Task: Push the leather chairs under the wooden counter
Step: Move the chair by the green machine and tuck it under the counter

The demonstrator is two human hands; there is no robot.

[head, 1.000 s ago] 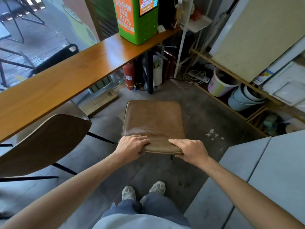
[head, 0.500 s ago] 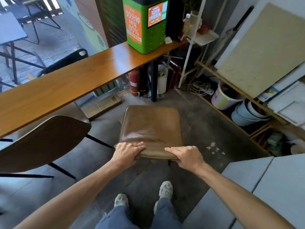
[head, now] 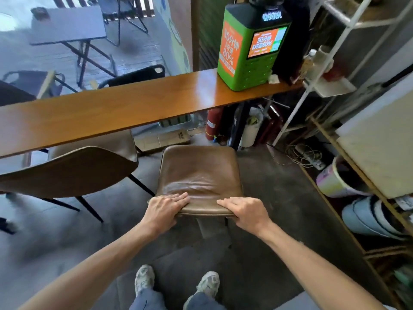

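A brown leather chair (head: pixel 199 171) stands in front of me, its far edge close to the wooden counter (head: pixel 107 115). My left hand (head: pixel 164 210) grips the near left of its top edge. My right hand (head: pixel 244 212) grips the near right of the same edge. A second leather chair (head: pixel 67 171) stands to the left, its seat partly under the counter and its dark backrest sticking out toward me.
A green kiosk (head: pixel 248 48) stands on the counter's right end. Below it are a red fire extinguisher (head: pixel 212 124), a black counter leg (head: pixel 239 126) and a white bin (head: pixel 251 128). A wooden shelf with buckets (head: pixel 366 215) lines the right side. A cardboard box (head: pixel 163 138) lies on the floor.
The chair has slid forward toward the counter with both hands still on its top edge. I have stepped after it, and the counter now looks nearer.
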